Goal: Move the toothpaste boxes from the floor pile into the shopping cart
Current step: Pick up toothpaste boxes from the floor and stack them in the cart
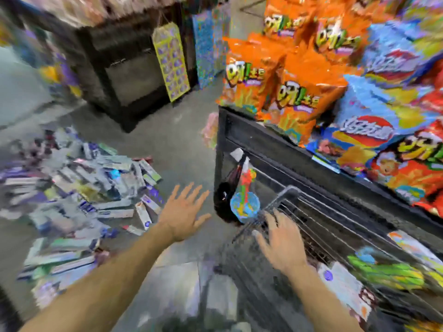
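The left hand [183,212] reaches forward over the grey floor [177,140] with its fingers spread wide and straight, holding nothing; it hangs just beside the near edge of the heap of long, narrow white, purple and green toothpaste boxes [91,188], apart from them. The heap lies sprawled on the floor at the left, with a few loose boxes strewn toward the hand. The right hand [280,243] is lower right, palm down, its fingers loosely extended over the front rim of the grey wire shopping cart [311,212]; the blur keeps me from telling whether the fingertips touch the wire. The cart stands at the right, just beside a black display stand [275,144] piled with orange snack bags [287,97] and blue and red ones behind. A small packet with a blue, round base [244,204] hangs at the stand's front corner, near the cart's rim. A dark shelf unit [119,68] stands farther back, well apart from the heap.
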Demonstrator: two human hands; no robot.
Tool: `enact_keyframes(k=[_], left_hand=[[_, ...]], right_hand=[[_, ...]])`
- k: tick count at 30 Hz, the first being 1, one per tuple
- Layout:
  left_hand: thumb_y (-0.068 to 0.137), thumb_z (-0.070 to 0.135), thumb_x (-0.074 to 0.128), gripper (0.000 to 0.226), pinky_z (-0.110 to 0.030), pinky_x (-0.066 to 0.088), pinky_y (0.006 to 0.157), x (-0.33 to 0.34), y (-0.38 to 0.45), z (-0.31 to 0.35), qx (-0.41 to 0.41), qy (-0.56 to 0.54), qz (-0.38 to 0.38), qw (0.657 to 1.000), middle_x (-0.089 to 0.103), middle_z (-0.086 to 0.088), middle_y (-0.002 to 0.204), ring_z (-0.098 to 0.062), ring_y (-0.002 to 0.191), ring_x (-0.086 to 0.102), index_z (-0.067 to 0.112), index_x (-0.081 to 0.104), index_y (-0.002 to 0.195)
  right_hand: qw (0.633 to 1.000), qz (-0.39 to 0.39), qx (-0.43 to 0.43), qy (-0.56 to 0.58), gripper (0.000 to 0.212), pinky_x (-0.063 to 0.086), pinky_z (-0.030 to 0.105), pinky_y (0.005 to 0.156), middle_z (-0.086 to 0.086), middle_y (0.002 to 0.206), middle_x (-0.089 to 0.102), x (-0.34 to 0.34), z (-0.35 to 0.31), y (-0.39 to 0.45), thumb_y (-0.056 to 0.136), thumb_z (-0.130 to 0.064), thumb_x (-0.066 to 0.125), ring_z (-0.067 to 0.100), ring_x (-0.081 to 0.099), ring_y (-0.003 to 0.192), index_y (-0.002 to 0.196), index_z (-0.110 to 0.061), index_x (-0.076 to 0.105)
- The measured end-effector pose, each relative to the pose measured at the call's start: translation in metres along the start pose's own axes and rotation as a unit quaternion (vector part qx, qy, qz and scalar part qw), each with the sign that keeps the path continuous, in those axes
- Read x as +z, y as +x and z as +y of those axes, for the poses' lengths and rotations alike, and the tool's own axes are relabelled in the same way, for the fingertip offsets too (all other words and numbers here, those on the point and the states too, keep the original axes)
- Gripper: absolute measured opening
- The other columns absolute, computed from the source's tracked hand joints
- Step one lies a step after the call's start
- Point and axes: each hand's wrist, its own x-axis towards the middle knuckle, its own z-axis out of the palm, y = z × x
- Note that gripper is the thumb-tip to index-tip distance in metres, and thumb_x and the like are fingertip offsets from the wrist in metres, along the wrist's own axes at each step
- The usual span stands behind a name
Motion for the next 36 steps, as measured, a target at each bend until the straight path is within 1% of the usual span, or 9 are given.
enact_keyframes(k=[8,10,14,17,20,24,28,31,36], left_hand=[[0.096,0.067,0.017,0.077,-0.056,0.020,0.119,0.050,-0.177,-0.215,-0.261,-0.101,0.000,0.960,0.020,-0.006,0.166,-0.032,0.151,0.023,0.025,0.017,0.160],[0.094,0.068,0.015,0.079,-0.057,0.022,0.118,0.073,-0.221,-0.252,-0.309,-0.110,-0.005,0.945,0.027,-0.007,0.164,-0.032,0.149,0.028,0.022,0.027,0.158],[0.094,0.064,0.019,0.079,-0.060,0.042,0.106,0.123,-0.294,-0.301,-0.392,-0.150,-0.037,0.907,0.056,-0.014,0.144,-0.036,0.133,0.053,0.014,0.055,0.143],[0.097,0.067,0.003,0.086,-0.059,0.038,0.108,0.159,-0.326,-0.316,-0.434,-0.168,-0.047,0.884,0.053,-0.013,0.147,-0.035,0.135,0.050,0.016,0.052,0.146],[0.097,0.067,-0.002,0.087,-0.057,0.034,0.112,0.199,-0.338,-0.326,-0.469,-0.187,-0.055,0.861,0.049,-0.010,0.150,-0.033,0.138,0.045,0.016,0.046,0.150],[0.092,0.068,-0.014,0.096,-0.055,0.029,0.117,0.268,-0.329,-0.339,-0.503,-0.186,-0.076,0.841,0.044,-0.009,0.155,-0.031,0.144,0.038,0.016,0.037,0.154],[0.086,0.069,-0.008,0.089,-0.048,0.011,0.123,0.372,-0.290,-0.352,-0.521,-0.224,-0.076,0.820,0.020,-0.003,0.166,-0.025,0.153,0.016,0.025,0.015,0.160],[0.098,0.065,0.005,0.072,-0.045,0.007,0.124,0.475,-0.256,-0.357,-0.518,-0.235,-0.082,0.819,0.003,0.003,0.169,-0.020,0.155,0.003,0.030,0.000,0.160],[0.087,0.067,-0.001,0.087,-0.051,0.013,0.124,0.659,-0.214,-0.354,-0.518,-0.233,-0.072,0.820,0.020,-0.004,0.166,-0.027,0.154,0.012,0.024,0.018,0.160]], right_hand=[[0.977,-0.011,-0.195,-0.081,0.073,0.054,0.048,0.093,0.021,0.126,0.064,-0.014,-0.247,0.070,0.089,-0.063,0.036,0.039,0.063,0.112,0.126,-0.008,0.065],[0.966,-0.024,-0.242,-0.093,0.072,0.054,0.048,0.091,0.021,0.125,0.064,-0.001,-0.307,0.078,0.089,-0.063,0.036,0.039,0.063,0.110,0.125,-0.008,0.065],[0.941,-0.065,-0.319,-0.097,0.080,0.046,0.047,0.103,0.018,0.139,0.057,0.027,-0.411,0.086,0.089,-0.068,0.024,0.038,0.055,0.124,0.135,-0.013,0.058],[0.912,-0.096,-0.380,-0.121,0.090,0.030,0.043,0.117,0.013,0.156,0.038,0.053,-0.470,0.090,0.084,-0.072,0.007,0.033,0.036,0.142,0.151,-0.019,0.038],[0.889,-0.119,-0.421,-0.136,0.094,0.026,0.043,0.118,0.012,0.158,0.035,0.090,-0.513,0.107,0.081,-0.072,0.001,0.032,0.032,0.144,0.154,-0.020,0.032],[0.871,-0.142,-0.449,-0.138,0.090,0.028,0.047,0.117,0.009,0.155,0.040,0.171,-0.553,0.141,0.084,-0.072,0.007,0.032,0.039,0.140,0.151,-0.019,0.039],[0.856,-0.179,-0.464,-0.144,0.070,0.024,0.041,0.117,0.007,0.161,0.031,0.281,-0.572,0.178,0.099,-0.063,0.031,0.029,0.032,0.145,0.154,-0.020,0.030],[0.848,-0.182,-0.475,-0.148,0.073,0.027,0.043,0.117,0.010,0.161,0.031,0.383,-0.579,0.204,0.097,-0.064,0.028,0.032,0.034,0.144,0.153,-0.018,0.033],[0.852,-0.193,-0.467,-0.135,0.082,0.038,0.047,0.110,0.013,0.150,0.044,0.563,-0.577,0.241,0.089,-0.068,0.025,0.036,0.044,0.134,0.148,-0.013,0.039]])
